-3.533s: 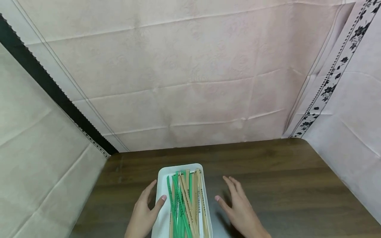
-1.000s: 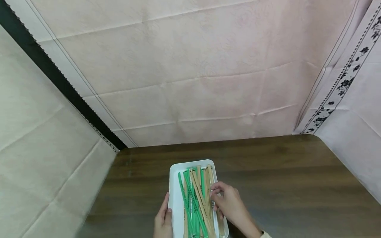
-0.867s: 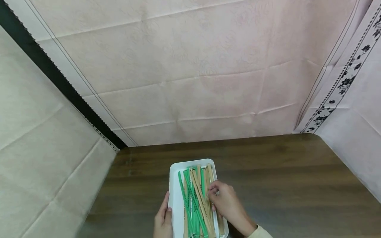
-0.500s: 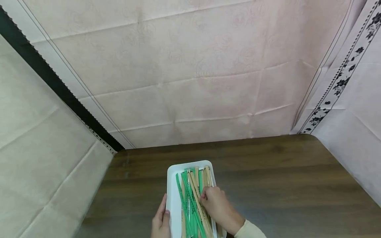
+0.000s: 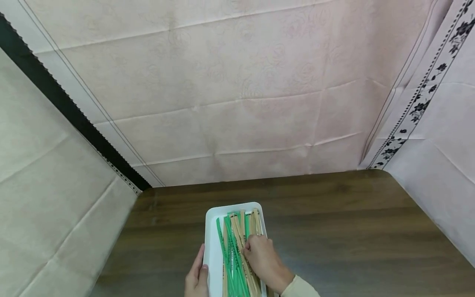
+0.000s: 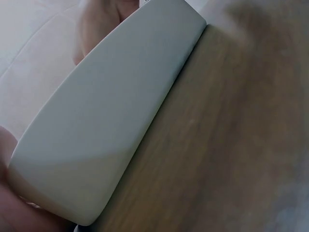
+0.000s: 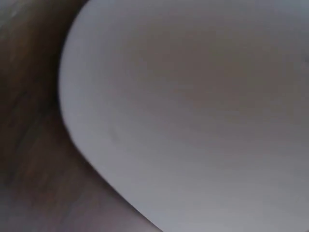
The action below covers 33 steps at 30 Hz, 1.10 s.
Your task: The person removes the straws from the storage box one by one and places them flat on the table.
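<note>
A white rectangular tray (image 5: 212,239) stands on the table, filled lengthwise with thin flat sticks. Several green sticks (image 5: 220,233) lie toward the left and tan sticks (image 5: 238,233) toward the right, some crossing, with dark printing on them. My left hand (image 5: 196,274) holds the tray's left side, fingers along the outside and thumb at the rim. Over the right half, my right hand (image 5: 261,255) curls its fingers down and pinches at a tan stick; the hand's back hides much of this grip. In the left wrist view the tray wall (image 6: 111,96) rises beside the tabletop.
The dark wooden table (image 5: 326,231) extends on both sides of the tray. Pale creased cloth (image 5: 241,123) hangs at the back, with more cloth at left and right. A blurred pale surface (image 7: 193,121) fills most of the right wrist view.
Both hands were apart from the tray at first. The left then took its side, and the right came onto the tan sticks and moved left across them, fingers curling in.
</note>
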### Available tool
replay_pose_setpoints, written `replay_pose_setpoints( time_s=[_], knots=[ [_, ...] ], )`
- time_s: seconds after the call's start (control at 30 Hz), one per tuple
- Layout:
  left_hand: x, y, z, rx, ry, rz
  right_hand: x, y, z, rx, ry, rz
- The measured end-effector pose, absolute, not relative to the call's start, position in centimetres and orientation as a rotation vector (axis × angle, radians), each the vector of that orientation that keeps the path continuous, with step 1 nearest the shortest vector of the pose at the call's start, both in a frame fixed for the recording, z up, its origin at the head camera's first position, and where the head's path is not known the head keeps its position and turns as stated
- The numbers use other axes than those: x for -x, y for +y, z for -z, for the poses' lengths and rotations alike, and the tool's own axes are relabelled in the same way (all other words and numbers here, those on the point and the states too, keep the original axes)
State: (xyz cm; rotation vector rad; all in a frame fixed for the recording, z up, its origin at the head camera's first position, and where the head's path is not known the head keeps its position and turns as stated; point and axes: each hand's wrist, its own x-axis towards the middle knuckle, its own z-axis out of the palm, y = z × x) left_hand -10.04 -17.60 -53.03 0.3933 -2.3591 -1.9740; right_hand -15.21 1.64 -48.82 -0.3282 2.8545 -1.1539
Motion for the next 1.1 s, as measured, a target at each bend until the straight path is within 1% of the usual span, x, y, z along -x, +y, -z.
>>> replay_pose_setpoints(
  time_s=[0.27,0.53,0.63,0.9,1.1],
  knots=[
    [10.1,-17.7,53.2,-0.392,-2.356,1.980,15.0,1.7,48.6,0.268,2.880,1.165],
    [10.1,-17.7,53.1,-0.422,-2.322,2.039,15.1,2.8,47.8,0.260,2.903,1.293],
    [10.1,-17.7,53.1,-0.435,-2.305,2.074,15.1,3.3,47.4,0.216,2.846,1.359],
    [9.9,-17.6,53.1,-0.381,-2.303,2.052,14.9,5.7,45.6,0.093,2.844,1.493],
    [10.0,-17.6,53.3,-0.404,-2.300,2.005,15.1,8.4,44.7,-0.033,2.841,1.510]
  ],
)
